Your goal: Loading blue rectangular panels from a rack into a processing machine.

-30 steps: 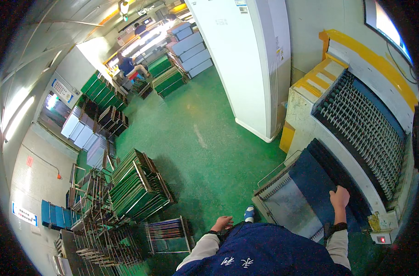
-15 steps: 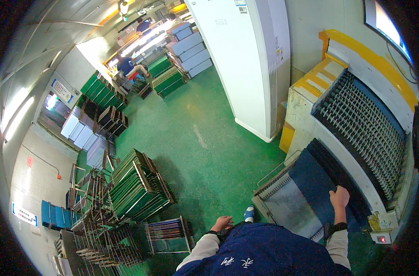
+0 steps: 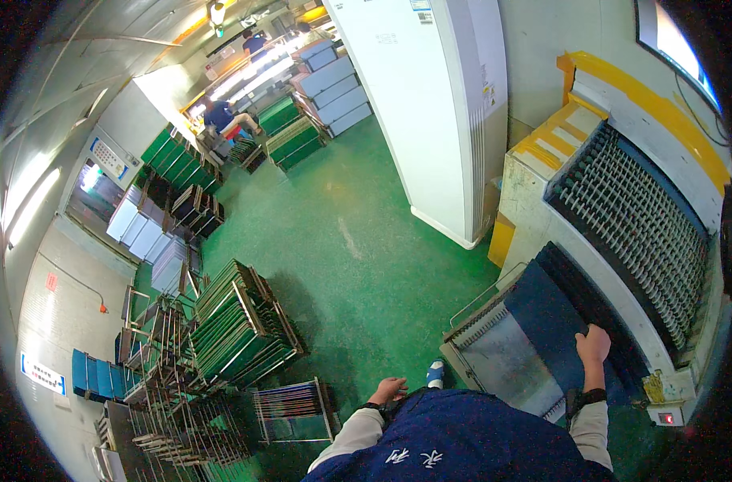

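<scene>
My right hand [image 3: 593, 347] rests with its fingers on the near edge of a dark blue panel [image 3: 542, 317] that lies on the metal infeed tray [image 3: 502, 365] of a roller conveyor machine [image 3: 631, 209]. My left hand [image 3: 387, 390] hangs at my side above the green floor, loosely curled and holding nothing. A black band sits on each wrist. My dark blue jacket fills the lower edge of the view.
Wire racks of green panels [image 3: 241, 325] stand to my left, with a smaller rack [image 3: 293, 411] near my left hand. A tall white cabinet [image 3: 430, 104] stands ahead. Stacked pallets and a seated person [image 3: 221, 116] are far back. Blue crates [image 3: 93, 376] sit at left.
</scene>
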A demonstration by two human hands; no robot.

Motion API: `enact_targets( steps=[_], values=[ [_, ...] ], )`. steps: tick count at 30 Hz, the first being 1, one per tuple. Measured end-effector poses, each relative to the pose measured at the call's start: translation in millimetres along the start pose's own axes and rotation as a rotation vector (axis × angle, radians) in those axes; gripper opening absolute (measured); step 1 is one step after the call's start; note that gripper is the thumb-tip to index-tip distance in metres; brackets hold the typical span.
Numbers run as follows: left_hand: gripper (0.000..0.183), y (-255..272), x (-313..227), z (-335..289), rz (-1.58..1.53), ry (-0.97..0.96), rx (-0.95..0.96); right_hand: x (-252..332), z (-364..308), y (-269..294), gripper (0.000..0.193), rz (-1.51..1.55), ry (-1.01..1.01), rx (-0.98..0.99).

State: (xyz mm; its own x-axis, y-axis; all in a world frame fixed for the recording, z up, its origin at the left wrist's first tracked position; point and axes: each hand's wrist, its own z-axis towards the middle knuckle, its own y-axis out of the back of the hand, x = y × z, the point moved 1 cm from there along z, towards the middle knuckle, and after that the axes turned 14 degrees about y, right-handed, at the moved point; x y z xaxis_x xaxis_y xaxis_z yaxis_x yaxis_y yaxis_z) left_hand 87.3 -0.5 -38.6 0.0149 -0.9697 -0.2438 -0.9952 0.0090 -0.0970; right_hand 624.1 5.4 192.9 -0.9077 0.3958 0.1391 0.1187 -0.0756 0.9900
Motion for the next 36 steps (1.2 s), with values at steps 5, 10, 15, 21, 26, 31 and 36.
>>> enact_targets(
  steps=[5, 10, 15, 21, 26, 31, 36],
  values=[
    [0.034, -3.3, -2.0, -4.7, -0.009, 0.009, -0.001, -2.4, 0.2, -2.0, 0.038, -0.006, -0.006, 0.007],
    [0.037, -6.3, -4.3, -12.3, 0.033, 0.008, -0.035, 5.1, -0.9, 8.2, 0.037, -0.009, -0.006, 0.026],
    [0.039, 1.1, -1.8, -2.2, 0.057, 0.018, -0.006, 2.6, -0.1, 5.0, 0.036, -0.021, 0.012, -0.003],
    [0.040, 2.3, -1.4, 1.0, 0.071, 0.031, -0.018, 1.8, -0.2, 2.9, 0.038, -0.030, 0.008, 0.000],
    [0.040, 2.8, -0.6, 0.8, 0.055, 0.022, -0.008, -0.6, 0.1, 0.9, 0.038, -0.022, 0.006, 0.005],
    [0.040, 2.4, -1.1, -0.4, 0.071, 0.015, 0.002, -1.1, -0.4, -1.4, 0.038, -0.034, 0.012, -0.010],
    [0.040, 0.0, -1.1, -1.4, 0.075, 0.012, -0.029, 3.2, -1.0, 4.7, 0.038, -0.021, -0.001, 0.003]
  ],
)
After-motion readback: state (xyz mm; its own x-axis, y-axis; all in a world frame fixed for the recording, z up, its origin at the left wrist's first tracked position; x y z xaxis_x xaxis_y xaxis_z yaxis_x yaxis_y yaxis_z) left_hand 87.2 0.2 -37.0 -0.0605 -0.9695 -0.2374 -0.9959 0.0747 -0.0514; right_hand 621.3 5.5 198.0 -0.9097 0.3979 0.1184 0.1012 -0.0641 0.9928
